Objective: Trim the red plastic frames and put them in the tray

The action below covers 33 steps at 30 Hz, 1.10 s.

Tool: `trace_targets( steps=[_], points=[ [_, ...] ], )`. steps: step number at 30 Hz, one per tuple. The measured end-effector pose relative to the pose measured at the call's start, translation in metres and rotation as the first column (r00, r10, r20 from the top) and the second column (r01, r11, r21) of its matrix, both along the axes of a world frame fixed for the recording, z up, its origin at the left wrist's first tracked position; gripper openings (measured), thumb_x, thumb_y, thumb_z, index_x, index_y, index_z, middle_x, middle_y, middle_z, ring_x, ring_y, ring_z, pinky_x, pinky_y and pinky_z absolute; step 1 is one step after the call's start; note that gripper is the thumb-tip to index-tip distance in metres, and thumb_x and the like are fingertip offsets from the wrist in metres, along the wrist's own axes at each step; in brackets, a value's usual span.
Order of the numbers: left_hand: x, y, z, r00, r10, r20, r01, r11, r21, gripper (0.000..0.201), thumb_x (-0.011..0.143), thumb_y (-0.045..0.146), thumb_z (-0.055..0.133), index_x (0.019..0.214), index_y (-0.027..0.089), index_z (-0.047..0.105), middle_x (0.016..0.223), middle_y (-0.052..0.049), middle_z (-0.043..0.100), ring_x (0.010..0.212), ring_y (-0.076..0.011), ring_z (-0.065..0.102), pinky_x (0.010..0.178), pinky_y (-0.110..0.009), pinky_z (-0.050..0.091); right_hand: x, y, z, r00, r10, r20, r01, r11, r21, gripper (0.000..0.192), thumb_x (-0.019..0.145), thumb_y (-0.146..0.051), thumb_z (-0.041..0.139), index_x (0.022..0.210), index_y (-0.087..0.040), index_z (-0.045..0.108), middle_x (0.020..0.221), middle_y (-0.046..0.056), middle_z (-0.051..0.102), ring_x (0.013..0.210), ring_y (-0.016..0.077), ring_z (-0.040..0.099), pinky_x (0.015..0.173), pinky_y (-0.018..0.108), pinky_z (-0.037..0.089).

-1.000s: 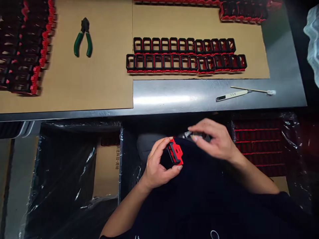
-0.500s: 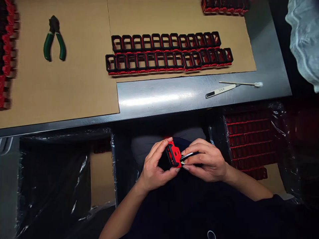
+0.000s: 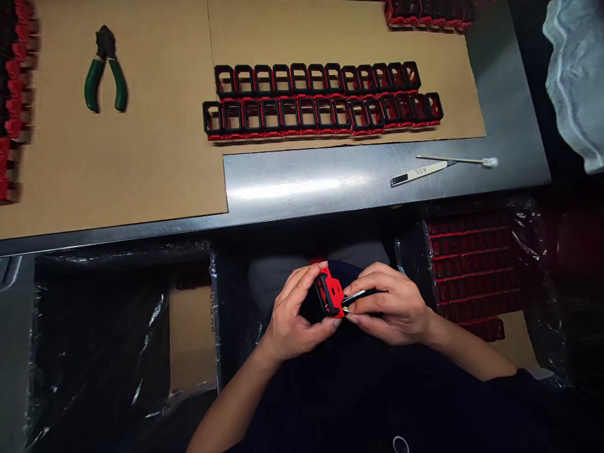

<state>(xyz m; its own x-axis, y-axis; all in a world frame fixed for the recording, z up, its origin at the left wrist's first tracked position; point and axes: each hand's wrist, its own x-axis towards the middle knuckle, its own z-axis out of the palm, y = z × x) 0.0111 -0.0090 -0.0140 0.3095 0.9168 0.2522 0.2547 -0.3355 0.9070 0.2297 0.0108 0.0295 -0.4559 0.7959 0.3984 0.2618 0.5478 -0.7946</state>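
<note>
Resting between thumb and fingertips of the left hand [image 3: 295, 318], the red and black plastic part [image 3: 330, 294] sat low over the person's lap, below the edge of the steel table [image 3: 306, 182]. It looked light and rigid, a small moulded frame with thin walls and open windows, so it probably wanted a grip on its solid outer edges rather than across the hollow middle, where a squeeze might flex or crack it. The left hand was closed on it in just that way, thumb below and fingers above. The right hand [image 3: 391, 305] was pinched shut on a slim metal tool [image 3: 358, 294], its tip touching the part's right side. Smooth plastic like this could well slip under a sideways push from the tool.

On the cardboard sheet [image 3: 141, 157] beyond, two rows of similar parts [image 3: 321, 100] stood side by side. Green-handled pliers [image 3: 106, 69] lay well to their left. A cotton swab [image 3: 457, 160] and a white labelled strip [image 3: 419, 173] lay on bare steel at the right. Plastic-lined boxes flanked the lap, the right one [image 3: 472, 270] stacked with more parts.
</note>
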Motion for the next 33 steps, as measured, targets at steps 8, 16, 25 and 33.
trace_targets(
  steps=[8, 16, 25, 33],
  points=[
    [0.000, 0.000, -0.001, 1.000, 0.012, -0.005, -0.012, 1.000, 0.017, 0.080, 0.082, 0.031, 0.074, 0.153, 0.024, 0.037, 0.131, -0.016, 0.065, 0.118, -0.0296, 0.064, 0.097, -0.050, 0.057, 0.000, 0.000, -0.002, 1.000, 0.009, -0.003, -0.009, 1.000, 0.012, 0.004, 0.086, -0.018, 0.075, 0.090, -0.019, 0.073, 0.094, 0.009, 0.076, 0.079, 0.0188, 0.070, 0.071, 0.033, 0.059],
    [0.000, 0.001, -0.002, 1.000, -0.001, 0.005, 0.001, 0.999, 0.032, 0.080, 0.084, 0.031, 0.074, 0.154, 0.025, 0.036, 0.130, -0.017, 0.065, 0.117, -0.0287, 0.063, 0.096, -0.049, 0.057, 0.001, -0.001, -0.001, 1.000, 0.005, 0.017, -0.005, 1.000, 0.008, 0.002, 0.089, -0.019, 0.074, 0.091, -0.019, 0.073, 0.096, 0.009, 0.077, 0.078, 0.0188, 0.071, 0.069, 0.033, 0.060],
    [-0.001, 0.003, 0.000, 0.997, 0.013, -0.082, -0.003, 0.992, 0.125, 0.081, 0.085, 0.029, 0.073, 0.155, 0.023, 0.034, 0.123, -0.017, 0.065, 0.110, -0.0277, 0.062, 0.091, -0.049, 0.058, 0.005, -0.006, 0.005, 0.994, 0.031, 0.106, -0.025, 0.998, -0.058, 0.007, 0.092, -0.016, 0.071, 0.099, -0.015, 0.074, 0.108, 0.012, 0.075, 0.094, 0.0209, 0.072, 0.083, 0.035, 0.063],
    [-0.005, 0.006, 0.003, 0.988, 0.014, -0.153, 0.014, 0.984, 0.177, 0.082, 0.085, 0.034, 0.075, 0.155, 0.020, 0.035, 0.122, -0.019, 0.067, 0.109, -0.0282, 0.065, 0.091, -0.046, 0.059, 0.003, -0.005, 0.009, 0.989, 0.055, 0.136, -0.044, 0.996, -0.082, 0.006, 0.093, -0.013, 0.069, 0.098, -0.012, 0.072, 0.103, 0.012, 0.076, 0.092, 0.0204, 0.073, 0.083, 0.032, 0.063]
  ],
)
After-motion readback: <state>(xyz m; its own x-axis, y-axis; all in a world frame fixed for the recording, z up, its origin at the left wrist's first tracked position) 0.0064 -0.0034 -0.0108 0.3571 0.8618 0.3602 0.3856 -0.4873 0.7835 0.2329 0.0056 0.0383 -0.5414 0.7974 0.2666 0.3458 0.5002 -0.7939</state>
